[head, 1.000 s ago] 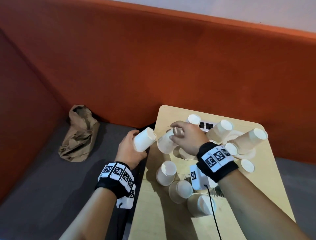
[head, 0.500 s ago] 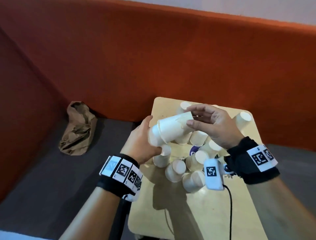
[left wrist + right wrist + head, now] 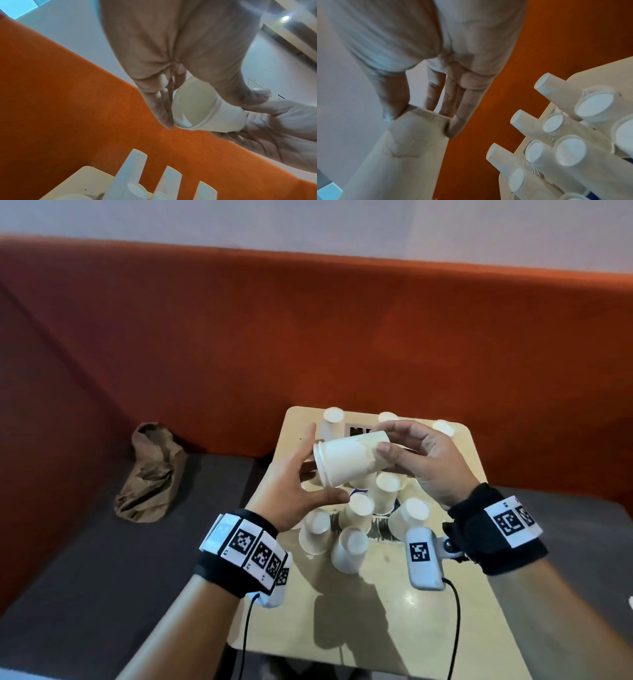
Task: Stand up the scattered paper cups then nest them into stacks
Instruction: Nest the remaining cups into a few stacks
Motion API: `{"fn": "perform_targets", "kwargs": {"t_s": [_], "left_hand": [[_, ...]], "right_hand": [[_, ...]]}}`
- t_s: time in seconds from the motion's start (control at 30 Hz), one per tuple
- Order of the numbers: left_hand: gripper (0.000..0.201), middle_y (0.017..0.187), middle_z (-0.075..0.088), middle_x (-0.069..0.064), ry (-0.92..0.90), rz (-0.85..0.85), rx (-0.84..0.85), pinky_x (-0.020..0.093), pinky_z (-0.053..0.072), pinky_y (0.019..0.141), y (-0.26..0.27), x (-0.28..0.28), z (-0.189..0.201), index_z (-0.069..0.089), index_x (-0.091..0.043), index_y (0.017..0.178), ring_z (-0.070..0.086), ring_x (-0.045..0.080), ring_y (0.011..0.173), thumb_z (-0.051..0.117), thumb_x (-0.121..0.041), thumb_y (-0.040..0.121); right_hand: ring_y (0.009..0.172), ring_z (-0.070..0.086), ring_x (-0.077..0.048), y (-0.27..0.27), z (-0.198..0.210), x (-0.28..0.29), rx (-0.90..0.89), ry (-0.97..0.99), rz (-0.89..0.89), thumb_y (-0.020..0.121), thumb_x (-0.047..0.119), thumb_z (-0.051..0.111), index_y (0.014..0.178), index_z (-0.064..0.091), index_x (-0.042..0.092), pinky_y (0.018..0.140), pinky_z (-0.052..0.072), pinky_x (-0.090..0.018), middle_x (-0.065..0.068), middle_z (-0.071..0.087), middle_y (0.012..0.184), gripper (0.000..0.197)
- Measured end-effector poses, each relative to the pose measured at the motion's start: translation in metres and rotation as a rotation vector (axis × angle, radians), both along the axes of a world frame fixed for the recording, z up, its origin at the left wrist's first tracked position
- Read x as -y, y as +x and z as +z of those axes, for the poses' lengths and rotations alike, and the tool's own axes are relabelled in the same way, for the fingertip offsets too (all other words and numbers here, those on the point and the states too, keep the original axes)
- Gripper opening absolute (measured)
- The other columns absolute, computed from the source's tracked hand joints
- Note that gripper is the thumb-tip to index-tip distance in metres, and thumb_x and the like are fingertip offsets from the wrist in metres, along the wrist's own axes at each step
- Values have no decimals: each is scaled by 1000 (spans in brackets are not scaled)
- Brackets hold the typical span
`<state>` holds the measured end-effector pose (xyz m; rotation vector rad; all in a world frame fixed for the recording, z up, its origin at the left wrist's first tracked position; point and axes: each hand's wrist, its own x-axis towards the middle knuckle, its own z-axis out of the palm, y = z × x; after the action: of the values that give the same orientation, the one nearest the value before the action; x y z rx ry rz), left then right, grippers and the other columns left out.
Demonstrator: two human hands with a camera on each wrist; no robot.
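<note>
The right hand [image 3: 424, 463] pinches the base end of the nested cups [image 3: 349, 458] between thumb and fingers [image 3: 458, 121], holding them on their side in the air above the surface [image 3: 404, 604]. The left hand [image 3: 291, 494] sits at the open mouth of the same nested cups, its fingers [image 3: 163, 108] straight and spread, fingertips touching the rim while the thumb lies beneath it. In the left wrist view the mouth faces the camera and the inside looks pale. Under both hands, a cluster of upside-down cups [image 3: 356, 518] stands on the surface, packed close together, with a few more cups [image 3: 334, 416] along its far edge. A dark printed label [image 3: 356, 429] lies flat near those far cups. Left of the surface, a crumpled brown paper bag [image 3: 150, 474] rests on the grey seat [image 3: 102, 559], against the orange backrest [image 3: 308, 337].
</note>
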<state>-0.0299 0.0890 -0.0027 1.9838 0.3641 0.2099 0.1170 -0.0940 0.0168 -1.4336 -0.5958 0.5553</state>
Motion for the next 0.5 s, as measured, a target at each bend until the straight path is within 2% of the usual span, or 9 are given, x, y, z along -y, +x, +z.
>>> {"fn": "perform_targets", "kwargs": {"t_s": [0.07, 0.1, 0.23, 0.27, 0.33, 0.4, 0.5], "left_hand": [[126, 145, 41, -19, -35, -9, -10, 2, 35, 97, 3, 17, 5, 1, -26, 157, 47, -2, 125, 87, -38, 65], [130, 150, 35, -16, -43, -11, -11, 3, 34, 98, 3, 25, 6, -3, -24, 157, 45, -1, 128, 86, -40, 64], [138, 156, 25, -17, -4, 6, -15, 25, 27, 116, 1, 51, -4, -17, -24, 154, 31, 1, 140, 87, -44, 66], [135, 155, 27, -16, 7, 14, -11, 28, 28, 116, 0, 56, -6, -14, -25, 154, 32, 3, 140, 87, -45, 66], [118, 147, 39, -14, 41, 52, -7, 32, 38, 111, -1, 62, -9, 8, -29, 154, 44, 7, 132, 86, -45, 67], [90, 129, 54, -11, 106, 102, -1, 37, 49, 99, -2, 66, -12, 32, -32, 142, 57, 11, 114, 85, -44, 70], [73, 115, 62, -11, 179, 104, -21, 41, 53, 87, -3, 68, -14, 45, -36, 126, 62, 13, 101, 84, -49, 66]], "right_hand": [[95, 70, -14, -1, -1, 12, 12, 16, -3, 80, 12, 72, 112, 66, 8, 72, 60, -27, -3, 75, 105, 33], [100, 70, -17, -1, -3, 17, 25, 18, -8, 77, 17, 74, 110, 67, 10, 75, 61, -30, -3, 75, 107, 35], [117, 65, -28, -4, -11, 34, 90, 23, -28, 73, 30, 80, 110, 70, 18, 90, 58, -46, -8, 72, 116, 40], [117, 64, -29, -5, -12, 38, 101, 26, -29, 73, 32, 81, 110, 70, 20, 92, 56, -48, -8, 72, 117, 41], [117, 64, -29, -6, -12, 42, 112, 21, -26, 71, 33, 82, 110, 70, 20, 93, 56, -49, -8, 72, 118, 42], [115, 65, -29, -7, -11, 48, 110, 18, -18, 71, 25, 82, 112, 68, 12, 91, 57, -47, -11, 71, 117, 46], [110, 69, -28, -9, -9, 56, 121, 3, 16, 68, 19, 83, 112, 66, 7, 89, 58, -38, -11, 72, 116, 49]]}}
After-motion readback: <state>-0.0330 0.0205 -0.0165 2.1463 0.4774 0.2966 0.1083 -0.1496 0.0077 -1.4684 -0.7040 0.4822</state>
